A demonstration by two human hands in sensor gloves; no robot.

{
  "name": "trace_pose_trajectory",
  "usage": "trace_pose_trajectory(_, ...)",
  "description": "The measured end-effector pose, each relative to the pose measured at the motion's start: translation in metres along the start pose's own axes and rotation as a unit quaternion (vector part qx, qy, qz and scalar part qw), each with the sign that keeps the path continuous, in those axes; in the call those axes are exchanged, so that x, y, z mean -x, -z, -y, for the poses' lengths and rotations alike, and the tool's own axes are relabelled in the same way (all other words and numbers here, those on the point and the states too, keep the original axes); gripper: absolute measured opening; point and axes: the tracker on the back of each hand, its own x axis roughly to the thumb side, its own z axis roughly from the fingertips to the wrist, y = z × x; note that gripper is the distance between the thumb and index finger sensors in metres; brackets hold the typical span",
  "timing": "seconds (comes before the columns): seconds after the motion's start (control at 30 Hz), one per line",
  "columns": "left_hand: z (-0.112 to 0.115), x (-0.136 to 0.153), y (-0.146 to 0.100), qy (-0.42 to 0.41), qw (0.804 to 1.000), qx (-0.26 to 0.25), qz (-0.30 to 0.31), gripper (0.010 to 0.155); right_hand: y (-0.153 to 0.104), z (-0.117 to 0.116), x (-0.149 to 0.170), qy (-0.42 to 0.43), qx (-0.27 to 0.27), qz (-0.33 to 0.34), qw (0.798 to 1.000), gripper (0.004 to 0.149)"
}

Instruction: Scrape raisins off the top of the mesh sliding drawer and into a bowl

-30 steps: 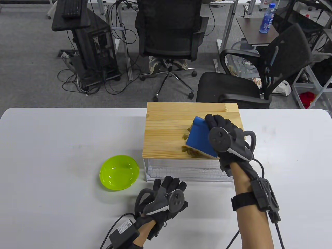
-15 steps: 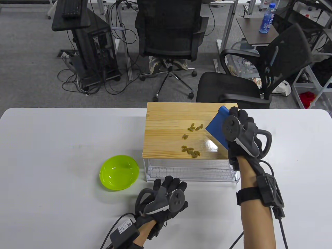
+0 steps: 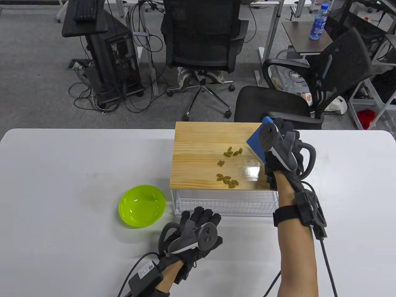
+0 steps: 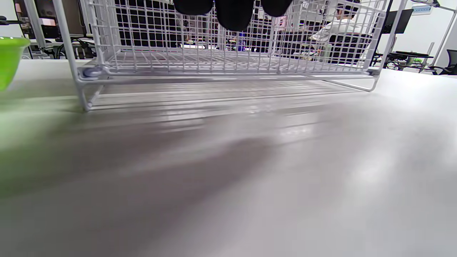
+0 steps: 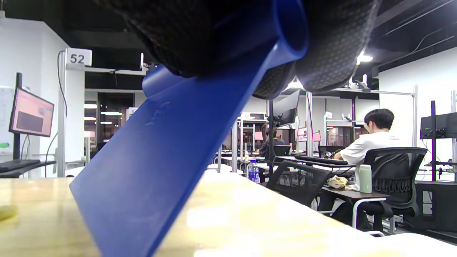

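Note:
Several raisins (image 3: 228, 181) lie in loose clusters on the wooden top (image 3: 198, 148) of the white mesh drawer (image 3: 225, 202), with another cluster of raisins (image 3: 232, 152) farther back. My right hand (image 3: 280, 131) grips a blue scraper (image 3: 256, 141) at the top's far right corner, to the right of the raisins. In the right wrist view the scraper (image 5: 171, 153) slants down to the wood, and my fingers (image 5: 200, 32) curl round its handle. The green bowl (image 3: 142, 205) sits on the table left of the drawer. My left hand (image 3: 201, 218) rests on the table before the drawer, holding nothing.
The white table (image 3: 62, 173) stretches wide to the left and right. Office chairs (image 3: 201, 34) and desks stand beyond its far edge. In the left wrist view the mesh drawer (image 4: 228, 53) is close ahead, and the bowl's rim (image 4: 10, 57) shows at the left.
My right hand has carried the scraper off the raisins toward the far right corner of the top, uncovering them. My left hand has edged slightly toward the drawer.

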Motion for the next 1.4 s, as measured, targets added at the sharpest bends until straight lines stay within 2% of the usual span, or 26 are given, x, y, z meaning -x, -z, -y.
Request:
trace_pose_trajectory(0.2, 0.000, -0.004, 0.001, 0.005, 1.000, 0.007, 0.005, 0.075, 0.006, -0.013, -0.018, 0.010, -0.012, 0.018, 1.000, 0.057)
trace_pose_trajectory(0.47, 0.001, -0.004, 0.001, 0.003, 1.000, 0.011, 0.009, 0.075, -0.001, -0.012, -0.038, 0.030, -0.001, 0.106, 0.994, 0.057)
trace_pose_trajectory(0.8, 0.002, -0.005, 0.002, 0.010, 1.000, 0.020, 0.010, 0.075, -0.019, -0.007, -0.049, 0.075, -0.002, 0.211, 0.975, 0.058)
trace_pose_trajectory(0.97, 0.002, -0.005, 0.002, 0.011, 1.000, 0.020, 0.010, 0.075, -0.025, -0.004, -0.053, 0.109, 0.001, 0.263, 0.959, 0.058)
trace_pose_trajectory(1.4, 0.001, -0.003, 0.002, 0.010, 1.000, 0.019, 0.008, 0.074, -0.032, -0.002, -0.055, 0.144, -0.010, 0.315, 0.938, 0.058)
